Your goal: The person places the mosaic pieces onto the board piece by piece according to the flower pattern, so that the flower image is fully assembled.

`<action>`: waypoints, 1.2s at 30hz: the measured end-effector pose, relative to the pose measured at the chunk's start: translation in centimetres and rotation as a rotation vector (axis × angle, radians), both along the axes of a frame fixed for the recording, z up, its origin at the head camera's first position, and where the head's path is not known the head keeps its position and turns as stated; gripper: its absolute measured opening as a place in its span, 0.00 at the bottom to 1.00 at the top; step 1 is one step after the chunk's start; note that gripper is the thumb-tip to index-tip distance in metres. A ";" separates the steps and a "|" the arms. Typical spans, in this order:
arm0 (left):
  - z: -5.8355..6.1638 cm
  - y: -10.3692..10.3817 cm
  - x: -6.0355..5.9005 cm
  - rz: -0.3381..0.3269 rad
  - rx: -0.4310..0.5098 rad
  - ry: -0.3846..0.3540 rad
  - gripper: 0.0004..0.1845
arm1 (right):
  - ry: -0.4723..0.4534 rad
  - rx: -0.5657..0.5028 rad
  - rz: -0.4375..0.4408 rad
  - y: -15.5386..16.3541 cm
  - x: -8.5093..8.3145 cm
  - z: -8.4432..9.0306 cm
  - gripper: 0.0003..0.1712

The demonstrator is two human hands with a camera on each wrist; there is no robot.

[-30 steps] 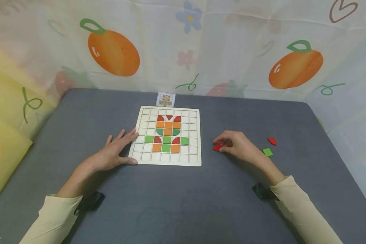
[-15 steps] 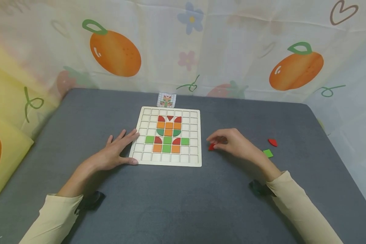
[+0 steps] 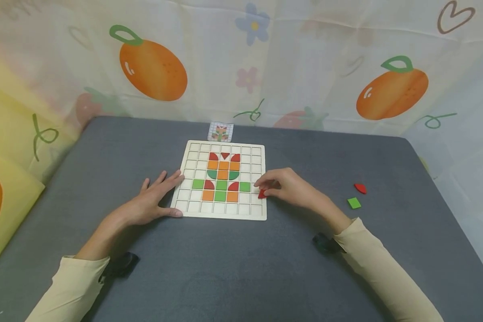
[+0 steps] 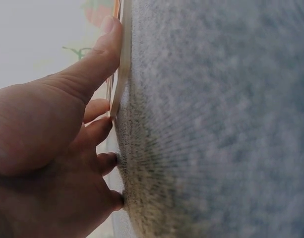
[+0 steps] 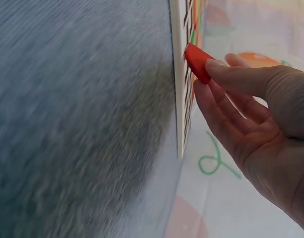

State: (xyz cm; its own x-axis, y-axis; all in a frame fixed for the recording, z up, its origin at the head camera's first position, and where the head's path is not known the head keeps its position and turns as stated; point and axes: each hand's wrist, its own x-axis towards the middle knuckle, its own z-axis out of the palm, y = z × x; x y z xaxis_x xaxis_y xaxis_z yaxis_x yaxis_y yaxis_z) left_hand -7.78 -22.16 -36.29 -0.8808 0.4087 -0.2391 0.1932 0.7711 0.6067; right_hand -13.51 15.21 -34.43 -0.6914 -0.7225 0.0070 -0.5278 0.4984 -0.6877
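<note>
A square pale gridded board lies on the grey table, with red, orange and green tiles set in its cells in a flower-like pattern. My left hand rests at the board's left edge, fingers spread; in the left wrist view the thumb lies along the rim. Over the board's right edge, my right hand pinches a red quarter-round tile between thumb and fingers. In the head view that red tile is partly hidden by the fingertips.
To the right on the table lie a loose red tile and a green square tile. A small printed pattern card lies behind the board. A fruit-printed curtain hangs at the table's back edge.
My right hand has carried the red tile leftward from the table to the board's right edge. The left hand has stayed in place at the board.
</note>
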 end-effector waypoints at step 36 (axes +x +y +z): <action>0.2 0.0 0.1 -0.014 0.013 0.007 0.53 | 0.030 0.050 0.089 -4.7 -0.4 -1.0 0.15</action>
State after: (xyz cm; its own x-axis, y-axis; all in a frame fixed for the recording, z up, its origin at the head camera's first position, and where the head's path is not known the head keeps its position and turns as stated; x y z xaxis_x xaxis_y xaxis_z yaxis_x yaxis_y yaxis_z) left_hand -7.66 -22.11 -36.08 -0.8765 0.4244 -0.2272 0.2086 0.7602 0.6153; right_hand -13.95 10.51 -35.47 -0.6247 -0.7808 -0.0110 -0.5911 0.4820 -0.6468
